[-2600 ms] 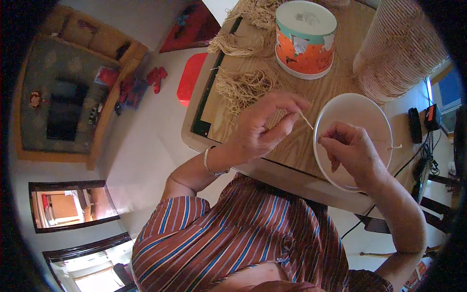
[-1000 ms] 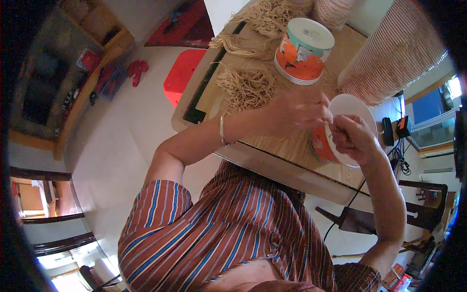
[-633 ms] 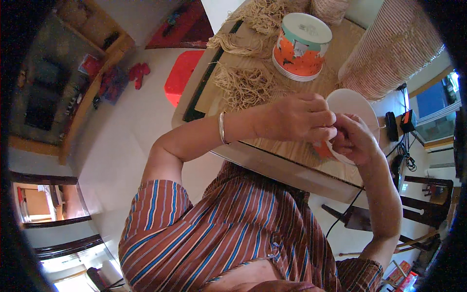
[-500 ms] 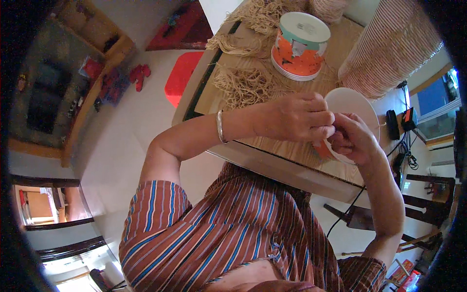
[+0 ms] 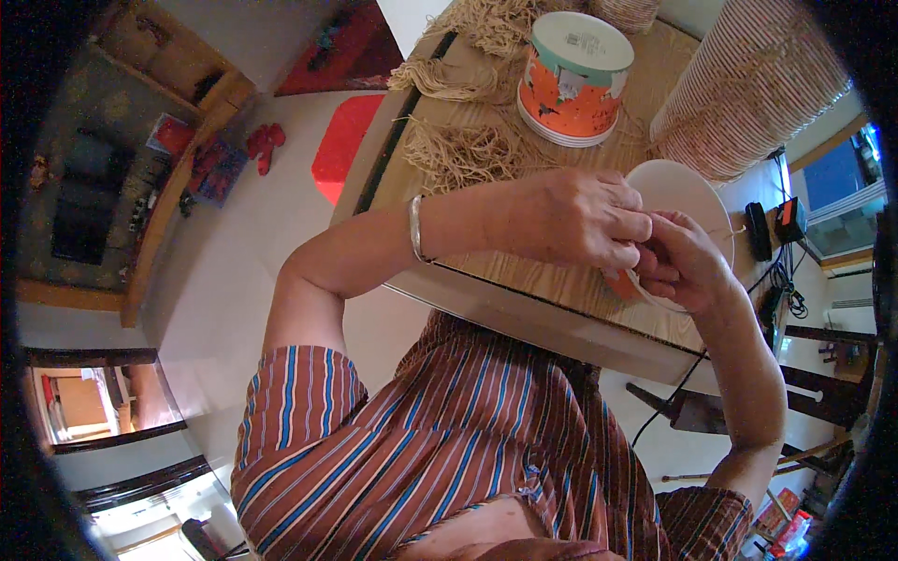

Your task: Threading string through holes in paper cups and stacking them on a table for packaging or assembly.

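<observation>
A paper bucket [image 5: 678, 187] with a white inside and some orange on its outer wall lies tilted at the table's right front, its mouth toward me. My right hand [image 5: 687, 262] is closed at its near rim, fingers curled. My left hand [image 5: 589, 220], with a bangle at the wrist, reaches across and pinches at the same spot; what lies between its fingertips is hidden. A thin pale cord shows at the bucket's right rim. Beyond my left forearm lies a loose heap of tan twine [image 5: 458, 154].
Upside-down printed buckets [image 5: 572, 89] stand nested on the wooden table [image 5: 524, 290]. Behind are a tall leaning stack of nested buckets [image 5: 748, 89] and more twine bundles [image 5: 444, 79]. A black adapter [image 5: 790, 220] and cables lie at right. A red stool [image 5: 341, 150] stands left.
Both hands stay together at the bucket's rim, with only a slight shift of the fingers. The whole view has moved a little.
</observation>
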